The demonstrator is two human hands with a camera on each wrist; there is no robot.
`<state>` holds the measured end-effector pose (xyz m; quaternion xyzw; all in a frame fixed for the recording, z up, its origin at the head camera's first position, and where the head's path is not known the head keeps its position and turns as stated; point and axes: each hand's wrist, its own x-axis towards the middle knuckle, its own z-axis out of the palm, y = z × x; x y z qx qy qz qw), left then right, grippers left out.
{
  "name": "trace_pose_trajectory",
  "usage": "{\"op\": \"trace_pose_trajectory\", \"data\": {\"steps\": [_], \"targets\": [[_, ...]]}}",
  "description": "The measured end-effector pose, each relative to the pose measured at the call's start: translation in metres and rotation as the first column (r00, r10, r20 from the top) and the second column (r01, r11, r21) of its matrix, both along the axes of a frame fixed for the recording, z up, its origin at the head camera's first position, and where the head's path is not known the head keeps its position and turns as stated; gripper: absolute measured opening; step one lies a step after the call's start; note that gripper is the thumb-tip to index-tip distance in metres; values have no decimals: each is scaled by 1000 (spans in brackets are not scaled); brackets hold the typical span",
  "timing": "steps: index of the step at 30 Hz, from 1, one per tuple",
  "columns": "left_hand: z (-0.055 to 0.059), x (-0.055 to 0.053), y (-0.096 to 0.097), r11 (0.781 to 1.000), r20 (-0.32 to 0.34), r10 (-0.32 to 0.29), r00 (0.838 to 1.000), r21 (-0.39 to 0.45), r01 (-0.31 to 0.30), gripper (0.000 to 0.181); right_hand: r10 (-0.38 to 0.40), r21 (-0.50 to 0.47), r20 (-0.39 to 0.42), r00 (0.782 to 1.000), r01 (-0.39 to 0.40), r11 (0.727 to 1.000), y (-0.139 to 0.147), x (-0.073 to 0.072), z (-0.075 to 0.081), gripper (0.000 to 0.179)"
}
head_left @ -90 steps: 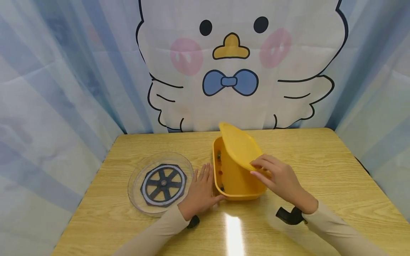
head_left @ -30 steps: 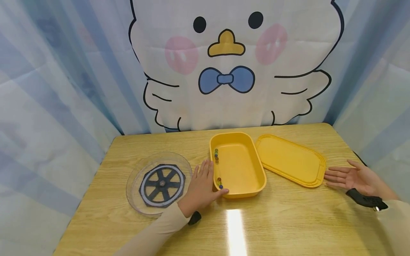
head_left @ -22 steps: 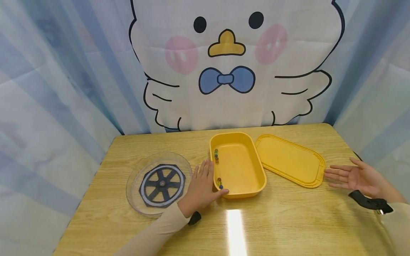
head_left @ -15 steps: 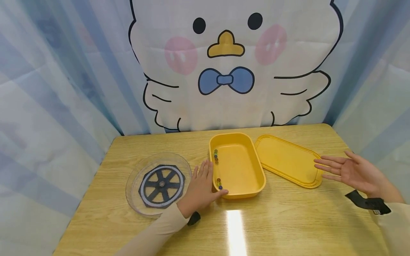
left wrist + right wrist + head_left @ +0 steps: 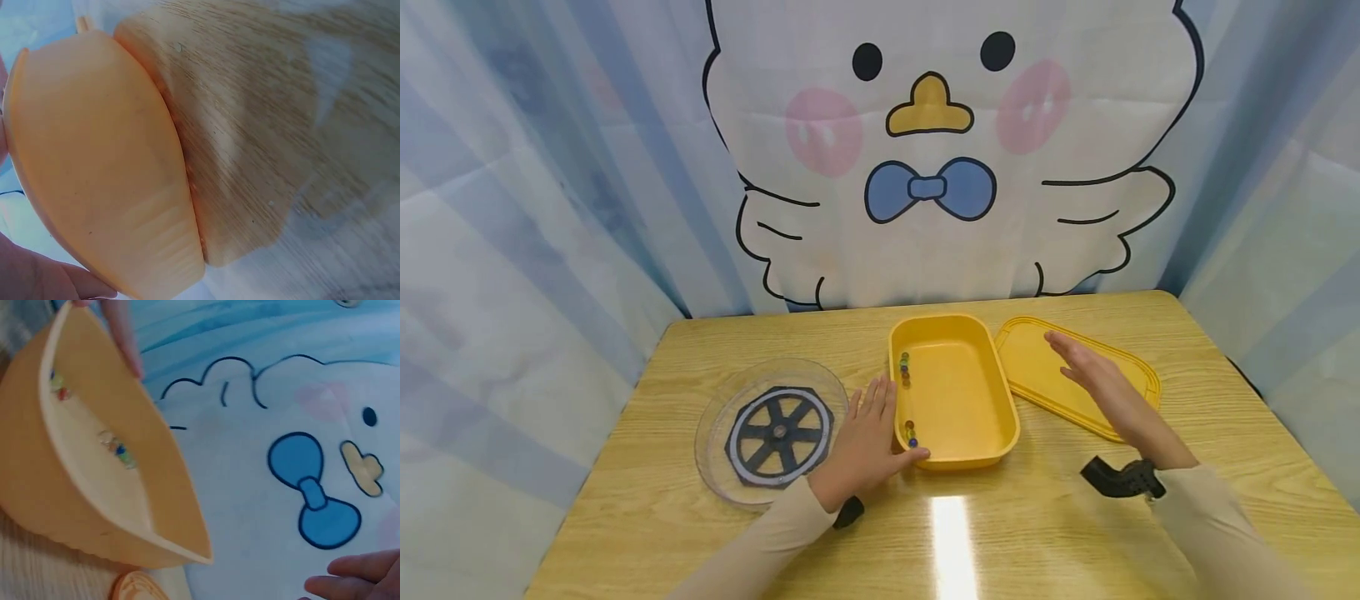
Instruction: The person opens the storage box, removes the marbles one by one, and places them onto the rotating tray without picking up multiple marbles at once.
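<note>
A yellow plastic box (image 5: 955,392) stands uncovered on the table. Along its left inner side lie small coloured glass marbles (image 5: 905,368) in two short rows, also visible in the right wrist view. My left hand (image 5: 859,454) rests against the box's left side with straight fingers, its thumb over the near left corner of the rim. To the right of the box lies its flat yellow lid (image 5: 1033,358). Over the lid hovers my right hand (image 5: 1097,383), fingers extended, holding nothing. In the left wrist view the box's outer wall (image 5: 106,162) fills much of the picture.
A round clear dish (image 5: 715,467) with a dark six-spoked wheel design (image 5: 780,431) sits left of my left hand. The wooden table (image 5: 1037,533) ends at a curtain (image 5: 850,250) with a cartoon bird at the back.
The lid, pinched by my right hand 3 seconds ago, now lies on the table right of the box. My right hand has since moved left from the table's right side. The left hand stays put.
</note>
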<state>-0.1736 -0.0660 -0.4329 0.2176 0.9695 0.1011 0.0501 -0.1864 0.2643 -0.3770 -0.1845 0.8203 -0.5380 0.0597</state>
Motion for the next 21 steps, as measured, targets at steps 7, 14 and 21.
{"op": "trace_pose_trajectory", "data": {"steps": [7, 14, 21], "targets": [[0, 3, -5, 1000, -9, -13, 1000, 15, 13, 103, 2, 469, -229, 973, 108, 877, -53, -6, -27, 69], [-1, 6, -8, 1000, -30, -20, 999, -16, 19, 102, 109, 656, -359, 927, 168, 736, -67, -12, -48, 73], [-2, 7, -10, 1000, -27, -14, 1000, -2, 14, 103, 120, 668, -374, 920, 177, 723, -68, -15, -52, 71]]}}
